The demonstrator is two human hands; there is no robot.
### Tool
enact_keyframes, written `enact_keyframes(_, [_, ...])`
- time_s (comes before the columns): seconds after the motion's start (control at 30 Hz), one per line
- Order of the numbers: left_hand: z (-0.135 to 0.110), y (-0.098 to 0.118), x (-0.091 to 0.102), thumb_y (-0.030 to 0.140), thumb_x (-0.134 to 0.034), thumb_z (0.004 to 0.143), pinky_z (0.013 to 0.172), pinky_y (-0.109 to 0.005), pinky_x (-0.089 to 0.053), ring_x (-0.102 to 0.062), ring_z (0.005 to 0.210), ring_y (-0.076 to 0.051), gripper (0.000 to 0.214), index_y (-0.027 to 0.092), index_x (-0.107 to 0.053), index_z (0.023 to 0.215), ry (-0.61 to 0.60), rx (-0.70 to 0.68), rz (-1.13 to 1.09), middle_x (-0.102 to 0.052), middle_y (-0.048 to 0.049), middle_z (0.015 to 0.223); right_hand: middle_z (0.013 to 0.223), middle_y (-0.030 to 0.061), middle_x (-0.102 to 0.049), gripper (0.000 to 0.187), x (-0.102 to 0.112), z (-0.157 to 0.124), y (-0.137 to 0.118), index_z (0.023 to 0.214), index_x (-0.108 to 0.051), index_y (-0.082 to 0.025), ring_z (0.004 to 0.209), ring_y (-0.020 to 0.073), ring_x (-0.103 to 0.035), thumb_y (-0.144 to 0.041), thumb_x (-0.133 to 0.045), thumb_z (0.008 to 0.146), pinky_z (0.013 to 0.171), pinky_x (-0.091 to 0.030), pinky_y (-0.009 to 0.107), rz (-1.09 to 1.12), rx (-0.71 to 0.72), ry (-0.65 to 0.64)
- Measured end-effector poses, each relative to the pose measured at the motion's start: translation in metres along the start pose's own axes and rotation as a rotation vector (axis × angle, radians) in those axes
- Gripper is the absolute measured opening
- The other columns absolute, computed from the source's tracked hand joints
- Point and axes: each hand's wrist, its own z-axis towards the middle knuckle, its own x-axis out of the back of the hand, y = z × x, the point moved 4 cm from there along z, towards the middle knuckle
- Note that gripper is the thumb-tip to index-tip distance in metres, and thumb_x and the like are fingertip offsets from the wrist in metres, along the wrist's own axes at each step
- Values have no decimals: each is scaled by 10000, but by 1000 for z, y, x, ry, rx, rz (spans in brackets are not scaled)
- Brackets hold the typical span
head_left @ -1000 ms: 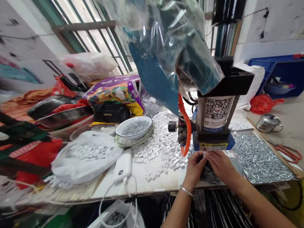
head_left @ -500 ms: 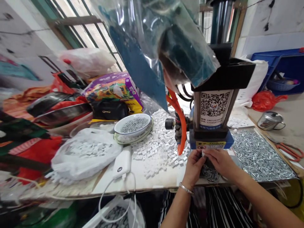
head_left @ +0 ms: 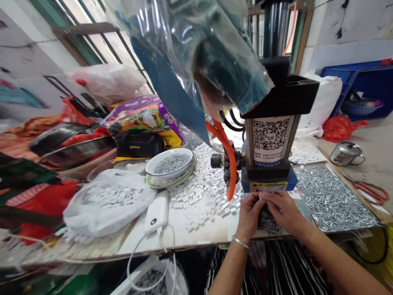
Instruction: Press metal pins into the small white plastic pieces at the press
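Observation:
Right at the front of the pneumatic press, my left hand and my right hand meet with fingertips pinched together. A small white plastic piece shows between their fingertips; the rest of it is hidden by the fingers. Both hands are closed. Under them lies a heap of small grey metal parts. To the left, many white plastic pieces are spread over the table. At the right, a tray of metal pins sits beside the press.
An orange hose and a gauge stick out left of the press. Farther left are a bowl of metal pins, a white power bank and a plastic bag. Red-handled scissors and a metal mug stand right.
The view has shifted slightly, so the press and tray appear a little farther left. My hands stay together at the press front, the white piece sitting slightly lower between the fingertips.

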Motion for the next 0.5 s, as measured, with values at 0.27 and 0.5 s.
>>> enact_keyframes(0.27, [1, 2, -2, 353, -736, 806, 919, -360, -489, -689, 937, -232, 172, 203, -739, 888, -9, -8, 58, -784, -55, 949, 1126, 88, -661, 284, 50, -56, 31, 1179, -697, -268, 1084, 254, -611, -235, -495, 984, 945, -527, 458, -148, -133, 42])
enact_keyframes(0.5, [2, 2, -1, 318, -721, 816, 937, -366, -479, -686, 946, -232, 152, 201, -744, 911, -15, -26, 59, -787, -58, 950, 1126, 114, -686, 236, 61, -112, 64, 1134, -697, -234, 1067, 295, -615, -302, -525, 988, 914, -499, 500, -431, -135, -13])
